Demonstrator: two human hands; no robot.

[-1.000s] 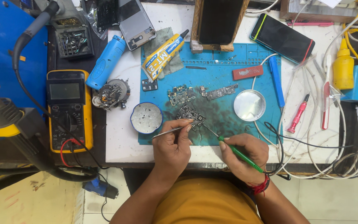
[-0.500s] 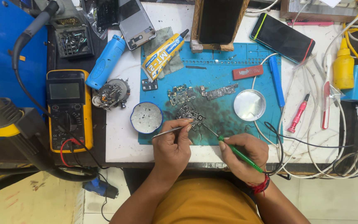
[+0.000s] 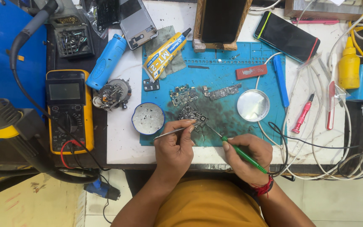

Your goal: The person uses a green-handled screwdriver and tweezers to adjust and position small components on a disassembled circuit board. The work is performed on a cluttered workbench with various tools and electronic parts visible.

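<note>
The small circuit board (image 3: 192,114) is lying on the blue work mat (image 3: 240,67), just beyond both hands and roughly midway between them — slightly closer to the left hand (image 3: 174,148). That hand is pinching a pair of metal tweezers (image 3: 171,133) between thumb and fingers, closed firmly around them; their long axis is running nearly level, from lower left up toward the right, with the tips disappearing behind the fingertips at the board's near left edge, so whether they are touching it cannot be told. The right hand (image 3: 246,154) is gripping a green-handled probe (image 3: 244,156) like a pen, fingers wrapped tight. Its shaft is slanting from lower right up to the left, the thin metal tip pointing at the board's near right corner — seemingly just short of it or barely on it. So the two tools are converging on the board from opposite sides. A small round tin (image 3: 148,118) is sitting just left of the tweezers, and two other board pieces (image 3: 202,93) are lying farther up the mat.
</note>
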